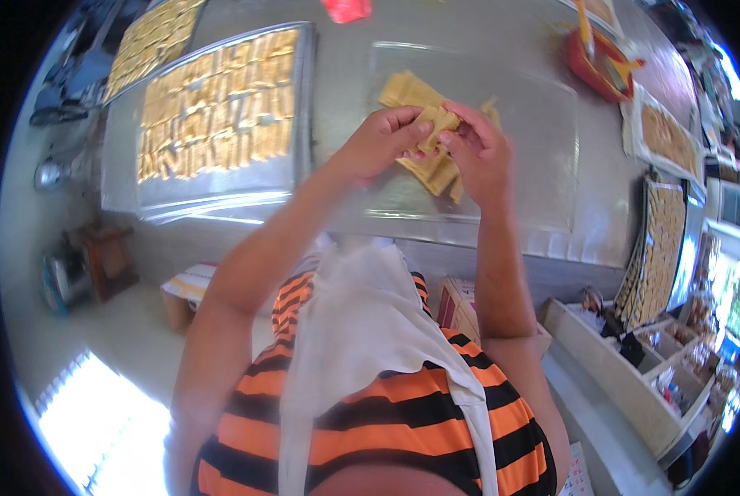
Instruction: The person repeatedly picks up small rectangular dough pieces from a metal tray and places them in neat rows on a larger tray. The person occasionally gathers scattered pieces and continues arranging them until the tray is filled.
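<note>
Between my two hands I hold a small bundle of yellow dough strips (434, 131), raised over the metal worktable. My left hand (379, 141) pinches its left side with thumb and fingers. On the other side, my right hand (483, 152) grips it, the thumb on the near face. Below and behind the hands, more flat pieces of yellow dough (409, 90) lie on a clear sheet (531, 142) spread on the table. The hands partly cover these pieces.
A metal tray (205, 201) with rows of dough strips stands at left, another tray of strips (156, 40) behind it. A red container (593, 68) with a yellow-handled tool sits at far right. Further right are a tray with brown filling (671, 139) and a divided wooden box (618, 372).
</note>
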Tool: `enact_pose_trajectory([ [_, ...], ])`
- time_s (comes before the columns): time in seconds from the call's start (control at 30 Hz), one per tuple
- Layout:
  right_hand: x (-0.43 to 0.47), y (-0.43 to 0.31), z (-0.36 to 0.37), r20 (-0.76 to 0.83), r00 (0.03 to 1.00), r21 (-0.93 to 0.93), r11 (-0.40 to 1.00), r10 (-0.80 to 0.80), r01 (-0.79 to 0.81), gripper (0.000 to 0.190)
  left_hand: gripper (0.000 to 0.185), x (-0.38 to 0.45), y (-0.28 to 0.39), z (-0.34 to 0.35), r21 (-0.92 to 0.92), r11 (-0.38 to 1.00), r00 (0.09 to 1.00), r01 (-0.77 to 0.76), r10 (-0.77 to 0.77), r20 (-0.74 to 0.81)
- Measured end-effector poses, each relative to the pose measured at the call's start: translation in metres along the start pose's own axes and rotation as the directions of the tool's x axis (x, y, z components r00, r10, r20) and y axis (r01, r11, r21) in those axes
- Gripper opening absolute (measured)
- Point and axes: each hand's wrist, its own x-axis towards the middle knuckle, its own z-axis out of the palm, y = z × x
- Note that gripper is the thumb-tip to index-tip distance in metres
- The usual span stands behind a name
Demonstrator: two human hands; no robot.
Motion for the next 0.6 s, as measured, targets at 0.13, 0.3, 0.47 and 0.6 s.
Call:
enact_pose_trajectory([
  [0.13,-0.005,0.005,0.065,-0.051,0.989,-0.197,0.972,-0.142,0.129,0.022,0.037,-0.051,0.008,-0.047,0.108,0.992,0.989,-0.072,0.086,-0.123],
  [0.3,-0.011,0.022,0.179,0.066,0.984,-0.128,0.977,-0.163,0.171,0.019,0.035,-0.127,0.012,-0.127,0.11,0.976,0.958,-0.19,0.209,-0.197],
  [0.47,-0.022,0.031,0.321,0.283,0.937,-0.157,0.954,-0.203,0.255,0.017,0.034,-0.23,0.016,-0.242,-0.09,0.965,0.872,-0.246,0.18,-0.455],
  [0.6,-0.033,0.04,0.424,0.306,0.949,-0.332,0.943,0.081,0.027,0.016,0.034,-0.329,0.027,-0.342,-0.056,0.964,0.779,-0.262,0.177,-0.601],
])
